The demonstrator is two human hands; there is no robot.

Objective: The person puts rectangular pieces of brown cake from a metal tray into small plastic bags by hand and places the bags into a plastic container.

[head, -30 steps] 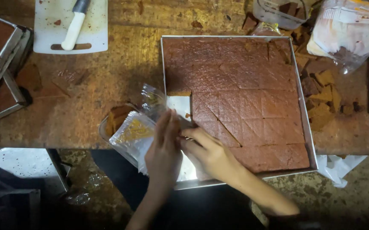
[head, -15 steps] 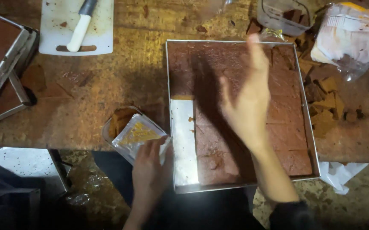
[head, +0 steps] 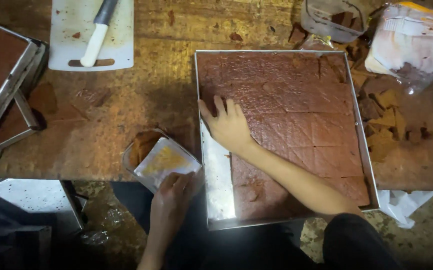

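Right hand (head: 229, 125): lies flat on the brown cake (head: 296, 115), fingers spread apart, at the cut edge where a piece can be picked up.
Left hand (head: 171, 192): fingers curl on the edge of the clear box (head: 161, 162), so it stays put.
Cake: sits in the metal tray (head: 364, 150), cut into squares.
Bare strip: left side, pieces gone.
Knife (head: 96, 40): rests on the white board (head: 121, 30), well apart.

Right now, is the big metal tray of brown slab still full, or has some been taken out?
Partly emptied. The metal tray shows a bare strip along its left side below the right hand; scored brown slab fills the rest.
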